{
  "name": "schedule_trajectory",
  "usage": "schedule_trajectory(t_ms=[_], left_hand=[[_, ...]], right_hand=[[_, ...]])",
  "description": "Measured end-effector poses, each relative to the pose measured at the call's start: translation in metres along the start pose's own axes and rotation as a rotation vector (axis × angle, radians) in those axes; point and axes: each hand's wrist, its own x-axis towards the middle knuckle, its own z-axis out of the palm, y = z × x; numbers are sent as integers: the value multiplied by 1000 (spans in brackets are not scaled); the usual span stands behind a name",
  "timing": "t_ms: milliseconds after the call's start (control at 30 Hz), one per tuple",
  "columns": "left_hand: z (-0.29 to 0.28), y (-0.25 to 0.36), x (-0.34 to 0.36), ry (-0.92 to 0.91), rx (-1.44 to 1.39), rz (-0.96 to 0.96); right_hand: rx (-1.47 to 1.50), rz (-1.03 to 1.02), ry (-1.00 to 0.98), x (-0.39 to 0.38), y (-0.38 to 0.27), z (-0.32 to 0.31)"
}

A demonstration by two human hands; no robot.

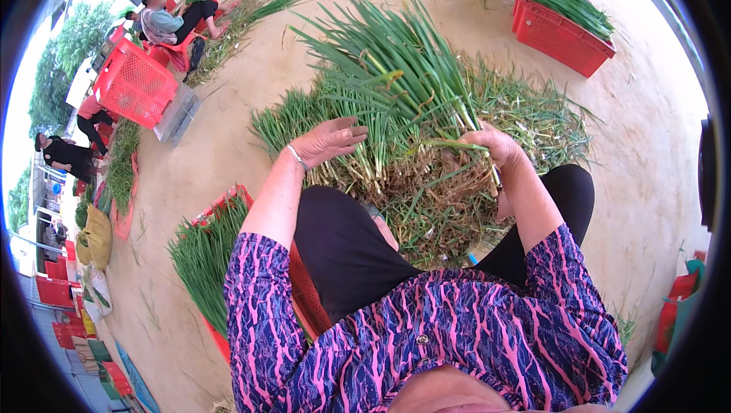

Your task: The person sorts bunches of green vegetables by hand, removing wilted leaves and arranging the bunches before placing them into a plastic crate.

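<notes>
My right hand [496, 145] is closed around the pale lower stems of a bunch of garlic chives [407, 70], with the long green leaves fanning up and to the left. Some brown, withered leaves and roots hang below that grip. To the left of the bunch, my left hand [329, 141] is held with its fingers stretched out, holding nothing. Under it lies a heap of more garlic chives [365, 158], root ends toward me. Between my knees spreads a pile of brown and green trimmings [438, 223].
A red crate [308, 299] of chives [209, 268] stands by my left leg. Loose leaves [533, 116] cover the floor at the right. Far right, another person sits by a filled red crate [563, 40]. More people and a stacked red crate [137, 82] are at the far left.
</notes>
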Motion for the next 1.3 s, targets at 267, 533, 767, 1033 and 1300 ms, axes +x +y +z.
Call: schedule_trajectory(t_ms=[267, 533, 767, 1033, 1300], left_hand=[[98, -41, 29, -4, -396, 599], [114, -72, 60, 306, -559, 449], [100, -72, 39, 303, -587, 439], [114, -64, 39, -5, -675, 435], [76, -55, 27, 251, -772, 605]], right_hand=[[-1093, -47, -37, -4, 31, 9], [-1751, -19, 151, -10, 85, 44], [-1433, 58, -2, -10, 20, 41], [-109, -36, -142, 11, 99, 38], [335, 160, -449, -14, 142, -14]])
